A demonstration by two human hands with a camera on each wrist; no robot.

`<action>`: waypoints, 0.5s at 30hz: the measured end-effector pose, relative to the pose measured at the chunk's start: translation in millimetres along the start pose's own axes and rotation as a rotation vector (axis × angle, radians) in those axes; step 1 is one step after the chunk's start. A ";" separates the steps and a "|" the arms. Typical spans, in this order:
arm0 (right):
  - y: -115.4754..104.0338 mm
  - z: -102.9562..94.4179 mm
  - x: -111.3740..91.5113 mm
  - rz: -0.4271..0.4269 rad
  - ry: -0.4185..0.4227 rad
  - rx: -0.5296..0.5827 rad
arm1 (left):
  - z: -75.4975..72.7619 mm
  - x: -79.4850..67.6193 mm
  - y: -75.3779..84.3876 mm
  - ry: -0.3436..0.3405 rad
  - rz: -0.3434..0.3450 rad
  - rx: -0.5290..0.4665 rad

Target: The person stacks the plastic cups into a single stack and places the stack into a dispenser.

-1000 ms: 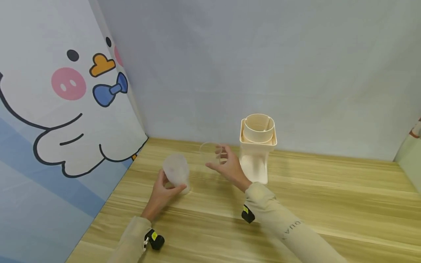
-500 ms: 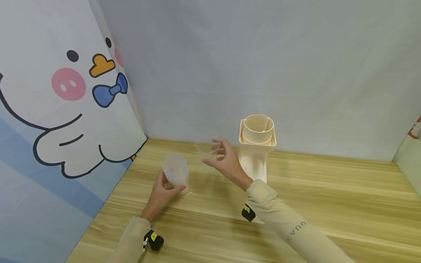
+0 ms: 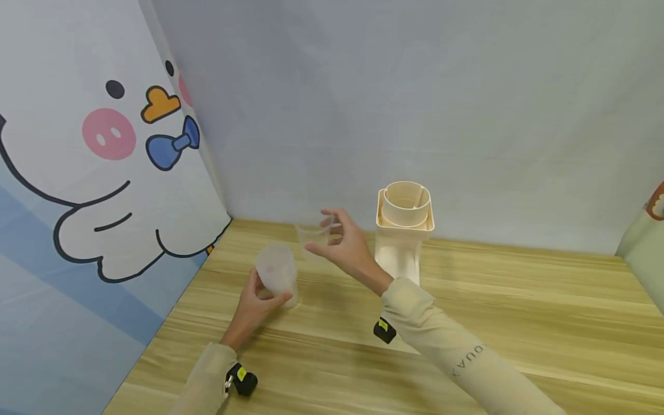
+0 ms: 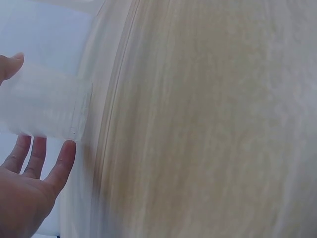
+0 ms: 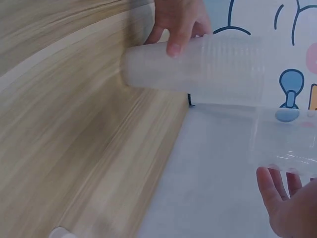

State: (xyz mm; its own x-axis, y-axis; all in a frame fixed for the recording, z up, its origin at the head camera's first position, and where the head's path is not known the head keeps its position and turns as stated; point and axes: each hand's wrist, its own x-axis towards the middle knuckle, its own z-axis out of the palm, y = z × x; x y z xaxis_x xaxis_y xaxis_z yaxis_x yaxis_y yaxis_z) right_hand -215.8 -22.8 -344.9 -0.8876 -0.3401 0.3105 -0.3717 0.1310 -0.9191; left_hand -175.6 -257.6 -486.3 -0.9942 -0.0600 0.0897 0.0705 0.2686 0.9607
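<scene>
My left hand point(image 3: 252, 306) grips a stack of frosted plastic cups point(image 3: 277, 270) low on its side, thumb and fingers around it. The stack stands on the table, rims up, and appears as a pale cylinder in the left wrist view. Just to its right and higher, my right hand point(image 3: 346, 245) holds a single clear plastic cup point(image 3: 310, 236) above the table, between thumb and fingers. In the right wrist view the clear cup point(image 5: 285, 141) is beside the rim end of the stack point(image 5: 223, 67), apart from it.
A cream-coloured stand point(image 3: 396, 259) with a round tube point(image 3: 407, 216) set in its square top is right of my right hand. The wood-grain table point(image 3: 498, 300) runs back to a grey cloth wall point(image 3: 415, 104). On the left hangs a cartoon-printed cloth point(image 3: 129, 190).
My right hand has moved left and slightly up with the clear cup, nearer the stack and farther from the stand. The cup's tilt has changed. My left hand and the stack have stayed put.
</scene>
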 end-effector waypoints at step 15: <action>-7.9 22.2 19.0 -0.116 -0.063 -0.002 | 2.4 0.2 3.2 -0.020 -0.016 -0.015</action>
State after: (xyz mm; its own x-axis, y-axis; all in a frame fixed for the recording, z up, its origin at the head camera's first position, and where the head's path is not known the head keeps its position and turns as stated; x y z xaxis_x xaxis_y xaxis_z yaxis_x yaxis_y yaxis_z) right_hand -223.7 -50.9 -337.2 -0.8197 -0.4108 0.3993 -0.4718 0.0889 -0.8772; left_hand -175.9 -254.4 -483.8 -0.9966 -0.0447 0.0692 0.0557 0.2537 0.9657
